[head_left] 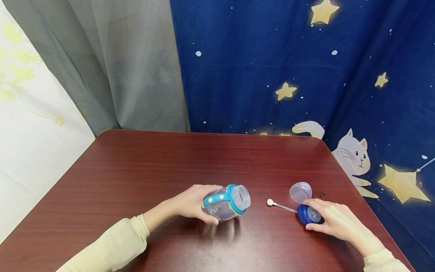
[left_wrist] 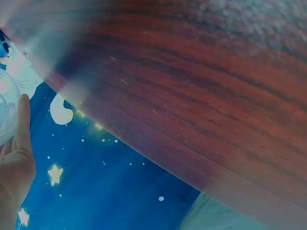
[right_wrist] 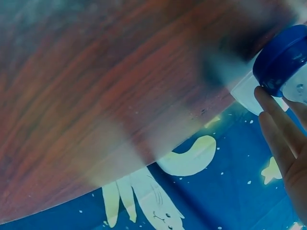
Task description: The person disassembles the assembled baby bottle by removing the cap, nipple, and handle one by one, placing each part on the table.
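Head view: left grip (head_left: 192,202) wraps the tilted bottle (head_left: 221,210), probably for steadiness, well inside the right edge of the bench (head_left: 153,162), while right grip (head_left: 336,221) pinches the blue lid (head_left: 303,215), nearer that edge.

The right hand (head_left: 335,220) grips a blue lid (head_left: 304,215). Left of this lid, the left hand (head_left: 194,202) holds a bottle (head_left: 227,206). Just behind the lid is a clear cap (head_left: 300,192).
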Tool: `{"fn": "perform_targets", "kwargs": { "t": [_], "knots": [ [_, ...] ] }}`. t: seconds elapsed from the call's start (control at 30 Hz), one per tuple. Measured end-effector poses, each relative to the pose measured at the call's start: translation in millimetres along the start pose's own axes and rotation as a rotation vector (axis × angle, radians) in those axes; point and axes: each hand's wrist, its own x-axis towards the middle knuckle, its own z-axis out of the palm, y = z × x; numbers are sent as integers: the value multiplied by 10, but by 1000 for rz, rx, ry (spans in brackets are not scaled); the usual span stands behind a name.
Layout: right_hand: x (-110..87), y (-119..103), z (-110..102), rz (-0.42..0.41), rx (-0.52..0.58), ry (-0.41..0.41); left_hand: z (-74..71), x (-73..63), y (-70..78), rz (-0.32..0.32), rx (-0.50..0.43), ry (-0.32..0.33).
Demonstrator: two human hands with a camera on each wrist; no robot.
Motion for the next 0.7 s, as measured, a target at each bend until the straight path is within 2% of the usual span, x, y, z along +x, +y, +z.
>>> {"fn": "perform_targets", "kwargs": {
  "t": [0.23, 0.47, 0.7],
  "knots": [
    [13, -12, 9, -7, -13, -10, 9, 0, -13, 0, 6, 1],
    [17, -19, -2, 27, -7, -68, 17, 1, -17, 2, 0, 4],
    [21, -16, 10, 36, 7, -79, 26, -2, -24, -3, 4, 6]
  ]
}}
